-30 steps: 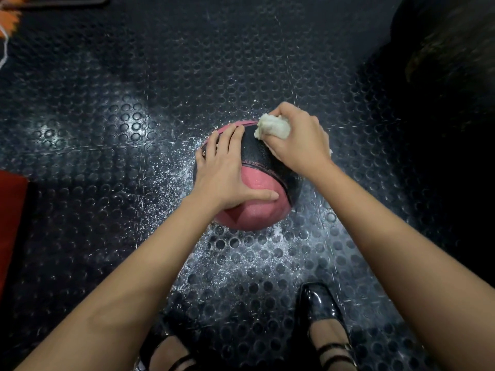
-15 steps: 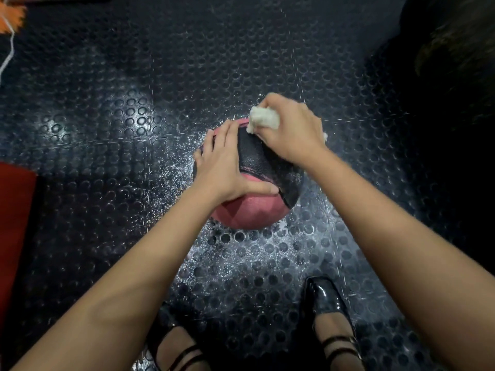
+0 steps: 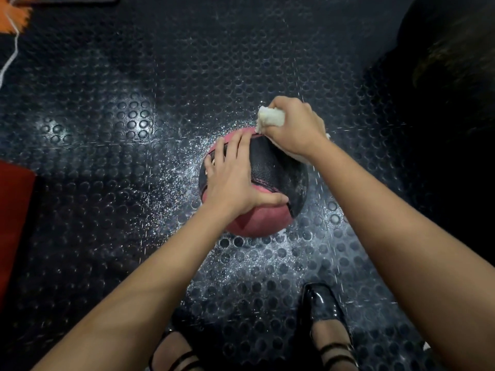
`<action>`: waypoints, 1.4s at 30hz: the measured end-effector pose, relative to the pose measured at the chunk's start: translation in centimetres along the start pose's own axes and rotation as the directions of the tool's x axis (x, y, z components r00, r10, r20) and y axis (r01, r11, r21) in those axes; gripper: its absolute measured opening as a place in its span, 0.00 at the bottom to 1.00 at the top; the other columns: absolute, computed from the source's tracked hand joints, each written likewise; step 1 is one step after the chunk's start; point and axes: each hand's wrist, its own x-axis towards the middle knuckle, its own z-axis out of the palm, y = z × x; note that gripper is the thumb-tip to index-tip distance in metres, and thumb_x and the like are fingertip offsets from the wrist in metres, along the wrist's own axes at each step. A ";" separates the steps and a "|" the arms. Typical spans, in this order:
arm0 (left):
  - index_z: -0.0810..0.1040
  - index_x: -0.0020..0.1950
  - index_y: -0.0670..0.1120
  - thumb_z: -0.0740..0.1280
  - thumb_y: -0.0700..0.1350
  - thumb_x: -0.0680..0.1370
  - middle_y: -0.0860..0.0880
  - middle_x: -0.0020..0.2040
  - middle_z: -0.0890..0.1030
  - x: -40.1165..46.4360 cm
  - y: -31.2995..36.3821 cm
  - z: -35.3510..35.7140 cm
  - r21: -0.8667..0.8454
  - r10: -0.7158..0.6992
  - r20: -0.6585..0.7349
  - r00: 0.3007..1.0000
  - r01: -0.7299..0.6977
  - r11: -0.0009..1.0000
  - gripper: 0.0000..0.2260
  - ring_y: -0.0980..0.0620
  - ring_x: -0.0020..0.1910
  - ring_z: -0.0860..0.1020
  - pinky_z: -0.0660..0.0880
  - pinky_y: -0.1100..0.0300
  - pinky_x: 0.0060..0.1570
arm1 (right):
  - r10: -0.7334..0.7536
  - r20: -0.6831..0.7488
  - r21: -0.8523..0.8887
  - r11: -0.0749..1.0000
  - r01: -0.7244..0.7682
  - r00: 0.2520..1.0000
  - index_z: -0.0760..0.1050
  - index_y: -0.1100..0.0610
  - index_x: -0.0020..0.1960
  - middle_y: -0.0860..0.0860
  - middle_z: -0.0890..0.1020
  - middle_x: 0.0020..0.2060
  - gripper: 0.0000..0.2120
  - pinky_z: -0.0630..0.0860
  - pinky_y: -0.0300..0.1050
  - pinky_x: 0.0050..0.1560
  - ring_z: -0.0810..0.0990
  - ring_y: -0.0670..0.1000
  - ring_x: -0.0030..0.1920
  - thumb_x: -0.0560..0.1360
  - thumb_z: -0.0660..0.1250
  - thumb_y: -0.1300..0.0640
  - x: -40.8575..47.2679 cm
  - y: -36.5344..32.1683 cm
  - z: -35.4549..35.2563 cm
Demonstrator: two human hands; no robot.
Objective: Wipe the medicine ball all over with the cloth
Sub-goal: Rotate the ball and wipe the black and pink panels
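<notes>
Head view, ball: the medicine ball (image 3: 263, 210) is sitting on the studded floor (image 3: 112, 162).
Left hand (image 3: 230, 180): lying flat, fingers straight, steadying it.
Right hand (image 3: 297, 128): clenching the cloth (image 3: 270, 119) at the far top edge.
Risk: the ball may be rolling away; underside likely going unwiped.

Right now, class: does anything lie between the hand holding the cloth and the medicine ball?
Nothing visible does. The right hand grips the cloth at the medicine ball's far edge. The left hand rests flat on the ball's left side, covering that part.
</notes>
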 end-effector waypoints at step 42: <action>0.45 0.80 0.47 0.76 0.70 0.55 0.52 0.80 0.48 0.0 0.0 0.0 0.029 -0.017 0.004 1.000 0.017 0.999 0.65 0.45 0.79 0.44 0.46 0.37 0.75 | 0.006 -0.055 0.071 0.997 -0.002 0.998 0.76 0.48 0.51 0.46 0.80 0.48 0.11 0.69 0.46 0.48 0.76 0.54 0.54 0.71 0.71 0.48 -0.4 1.2 0.4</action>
